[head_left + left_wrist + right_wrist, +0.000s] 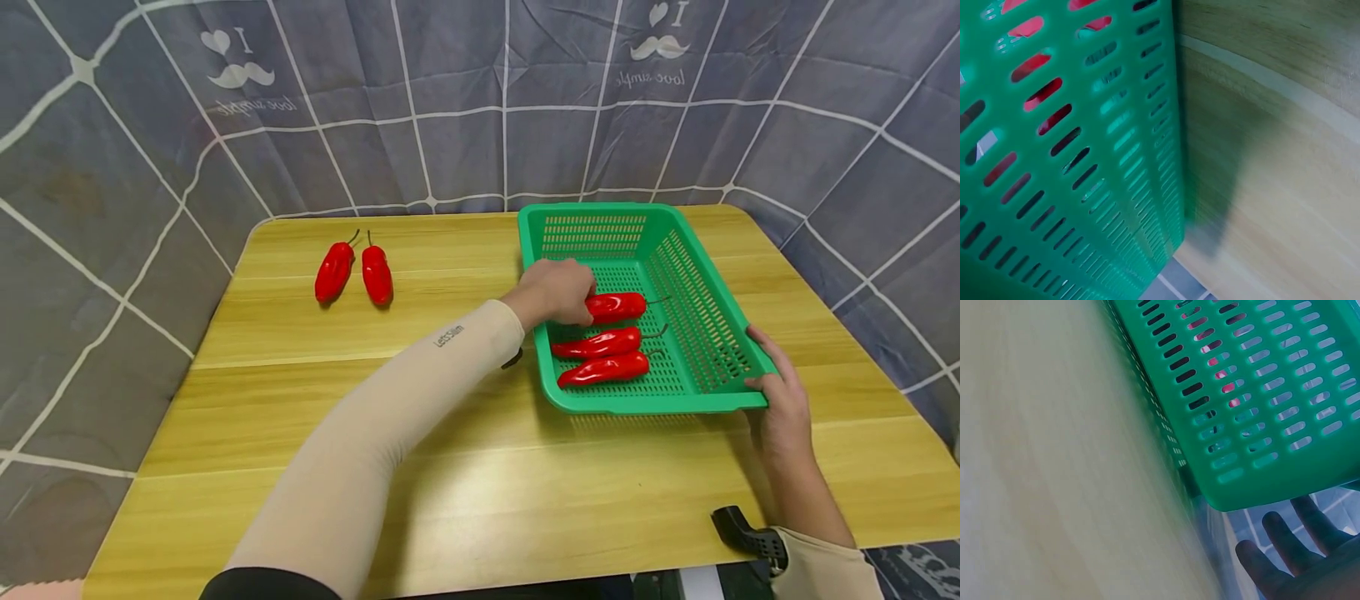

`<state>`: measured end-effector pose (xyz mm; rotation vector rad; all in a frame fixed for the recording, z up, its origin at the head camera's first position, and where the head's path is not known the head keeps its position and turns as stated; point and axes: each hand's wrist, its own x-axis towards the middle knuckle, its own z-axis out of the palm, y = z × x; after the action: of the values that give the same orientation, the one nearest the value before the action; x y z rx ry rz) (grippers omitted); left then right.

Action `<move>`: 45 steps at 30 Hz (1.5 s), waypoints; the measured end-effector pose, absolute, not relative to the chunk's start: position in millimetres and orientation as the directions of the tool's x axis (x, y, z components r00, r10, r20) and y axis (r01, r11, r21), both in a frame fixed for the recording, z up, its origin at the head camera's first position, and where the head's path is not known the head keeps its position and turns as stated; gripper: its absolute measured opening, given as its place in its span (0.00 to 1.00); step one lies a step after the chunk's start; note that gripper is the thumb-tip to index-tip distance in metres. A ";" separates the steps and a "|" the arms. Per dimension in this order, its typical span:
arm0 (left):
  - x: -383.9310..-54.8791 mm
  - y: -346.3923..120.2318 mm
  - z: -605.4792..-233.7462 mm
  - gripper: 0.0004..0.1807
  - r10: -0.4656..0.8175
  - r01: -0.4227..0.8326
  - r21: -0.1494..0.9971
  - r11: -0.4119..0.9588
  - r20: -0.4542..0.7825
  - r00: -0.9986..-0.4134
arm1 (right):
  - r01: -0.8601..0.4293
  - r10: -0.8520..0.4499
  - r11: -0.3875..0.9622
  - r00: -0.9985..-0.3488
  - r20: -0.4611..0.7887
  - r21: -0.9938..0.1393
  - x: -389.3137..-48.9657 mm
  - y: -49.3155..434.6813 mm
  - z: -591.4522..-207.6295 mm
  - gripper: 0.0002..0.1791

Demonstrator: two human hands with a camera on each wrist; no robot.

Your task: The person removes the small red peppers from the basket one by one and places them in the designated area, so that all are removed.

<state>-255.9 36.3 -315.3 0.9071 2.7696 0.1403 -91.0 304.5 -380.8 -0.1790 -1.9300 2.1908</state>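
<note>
A green plastic basket (652, 405) with slotted walls stands at the right of the wooden table. Over its left rim reaches my left hand (558, 290), which grips the blunt end of a red chili pepper (619, 307); the fingertips are hidden behind the hand. Just below lie another chili pepper (604, 342) and a third one (606, 369), side by side with stems to the right. My right hand (783, 412) holds the basket's near right corner, thumb on the rim. In the right wrist view its fingers (1289, 545) spread along the outside.
Two more red chili peppers, one (334, 272) beside the other (377, 274), lie at the table's back left, stems pointing away. A grey curtain (465, 158) with white lines hangs behind the table (300, 400) and along both sides.
</note>
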 end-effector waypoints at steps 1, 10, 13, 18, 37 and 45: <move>-255.6 36.2 -315.1 0.07 0.592 0.567 0.173 0.805 -0.166 -0.789 | -0.084 0.236 -0.127 -0.970 0.052 -0.988 -90.8 304.8 -380.8 0.36; -254.2 33.3 -319.1 0.23 0.523 0.476 0.443 0.760 0.018 -0.852 | -0.040 0.288 -0.052 -0.957 0.023 -0.998 -91.9 307.0 -379.6 0.36; -254.1 30.8 -321.2 0.21 0.490 0.454 0.567 0.687 0.100 -0.866 | -0.037 0.282 -0.053 -0.959 0.021 -0.998 -91.6 306.7 -379.1 0.37; -252.6 24.3 -322.5 0.21 0.422 0.444 0.730 0.519 0.233 -0.876 | -0.055 0.252 -0.091 -0.967 0.031 -0.994 -90.7 305.5 -379.0 0.37; -265.4 -23.4 -319.9 0.21 0.077 0.404 0.864 0.302 0.400 -0.913 | -0.111 0.190 -0.142 -0.978 0.083 -0.984 -91.1 308.0 -382.8 0.36; -269.4 -60.4 -327.7 0.23 0.002 0.342 0.874 0.344 0.364 -0.931 | -0.117 0.187 -0.192 -0.979 0.081 -0.974 -91.8 308.0 -382.8 0.36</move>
<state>-269.4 -60.4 -327.7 0.3726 2.8082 1.9604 -91.8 308.0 -382.8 -0.0822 -1.8585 2.2824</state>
